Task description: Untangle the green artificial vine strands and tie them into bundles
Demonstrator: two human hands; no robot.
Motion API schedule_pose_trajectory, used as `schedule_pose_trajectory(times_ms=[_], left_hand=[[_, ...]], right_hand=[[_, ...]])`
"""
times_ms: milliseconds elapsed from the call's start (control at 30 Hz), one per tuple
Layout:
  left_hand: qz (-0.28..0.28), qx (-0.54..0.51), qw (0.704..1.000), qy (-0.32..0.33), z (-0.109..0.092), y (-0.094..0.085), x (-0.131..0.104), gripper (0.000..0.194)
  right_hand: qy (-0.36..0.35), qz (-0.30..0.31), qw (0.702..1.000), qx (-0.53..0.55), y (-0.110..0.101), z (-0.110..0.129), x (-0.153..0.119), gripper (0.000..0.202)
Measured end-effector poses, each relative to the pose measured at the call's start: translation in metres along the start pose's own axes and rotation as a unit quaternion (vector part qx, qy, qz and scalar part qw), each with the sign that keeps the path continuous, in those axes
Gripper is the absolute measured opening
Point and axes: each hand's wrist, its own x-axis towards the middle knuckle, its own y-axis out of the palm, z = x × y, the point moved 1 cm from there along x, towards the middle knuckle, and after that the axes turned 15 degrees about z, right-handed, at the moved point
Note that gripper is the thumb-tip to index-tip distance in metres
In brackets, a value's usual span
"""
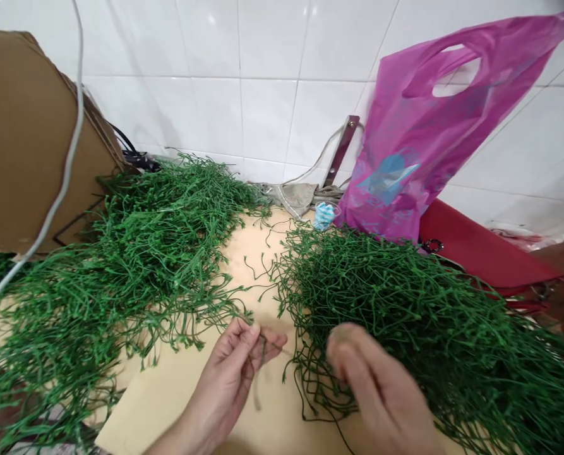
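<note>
My left hand (237,360) is closed in a pinch, thumb against fingers, on a thin green stem (257,398) whose end dangles below the palm, blurred. To its right, my right hand (381,385) is smeared by motion at the near edge of a dark green heap of stems (405,297). Its fingers look curled, but whether they hold anything cannot be made out. Beyond my left hand spreads a brighter green pile of thin plastic-looking stems (158,234) with small knobby tips.
Pale board (153,395) lies under the piles. A cardboard box (21,139) and a white cable (71,145) are on the left. A purple plastic bag (405,139), red bag (485,246) and crumpled blue-and-white piece (324,216) sit near the tiled wall (267,114).
</note>
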Motion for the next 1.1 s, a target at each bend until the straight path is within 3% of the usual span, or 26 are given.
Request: schedule_pose_trajectory(times_ms=[67, 133, 200, 300, 367, 433, 500, 600, 700, 900, 1000, 1100], left_hand=[[0.009, 0.004, 1.0, 0.012, 0.0, 0.0, -0.001, 0.022], [0.01, 0.007, 1.0, 0.015, 0.0, 0.0, -0.002, 0.02], [0.012, 0.03, 0.999, 0.024, 0.0, 0.001, -0.003, 0.019], [0.024, 0.115, 0.993, 0.022, 0.001, 0.0, -0.005, 0.021], [0.024, 0.153, 0.988, 0.011, 0.002, -0.001, -0.006, 0.023], [0.02, 0.15, 0.988, 0.011, 0.002, -0.001, -0.007, 0.024], [0.005, 0.1, 0.995, 0.002, 0.003, -0.001, -0.008, 0.025], [-0.042, -0.008, 0.997, -0.059, 0.005, -0.002, -0.01, 0.032], [-0.035, -0.059, 0.992, -0.104, 0.007, -0.007, -0.011, 0.029], [-0.053, -0.104, 0.982, -0.146, 0.007, -0.011, -0.014, 0.026], [0.008, -0.02, 0.992, -0.121, 0.002, 0.001, -0.016, 0.029], [0.126, 0.158, 0.978, -0.058, -0.007, 0.012, -0.02, 0.045]], right_hand=[[0.056, -0.17, 0.979, -0.1, -0.009, -0.001, 0.005, 0.021], [0.065, -0.266, 0.942, -0.192, -0.01, 0.001, 0.008, 0.042], [0.015, -0.215, 0.956, -0.198, -0.001, 0.005, 0.009, 0.056], [-0.056, -0.032, 0.996, -0.056, 0.029, 0.01, 0.006, 0.057], [-0.035, 0.062, 0.994, 0.079, 0.05, 0.011, 0.004, 0.044], [-0.004, 0.114, 0.981, 0.158, 0.064, 0.01, 0.003, 0.034], [-0.013, 0.141, 0.979, 0.144, 0.072, 0.008, 0.004, 0.032], [-0.082, 0.152, 0.985, 0.024, 0.08, 0.004, 0.003, 0.02], [-0.124, 0.161, 0.978, -0.053, 0.089, 0.0, 0.001, 0.019], [-0.161, 0.192, 0.967, -0.04, 0.102, -0.002, -0.004, 0.024], [-0.207, 0.208, 0.954, -0.055, 0.097, -0.005, -0.003, 0.029], [-0.23, 0.212, 0.94, -0.137, 0.073, -0.011, -0.001, 0.022]])
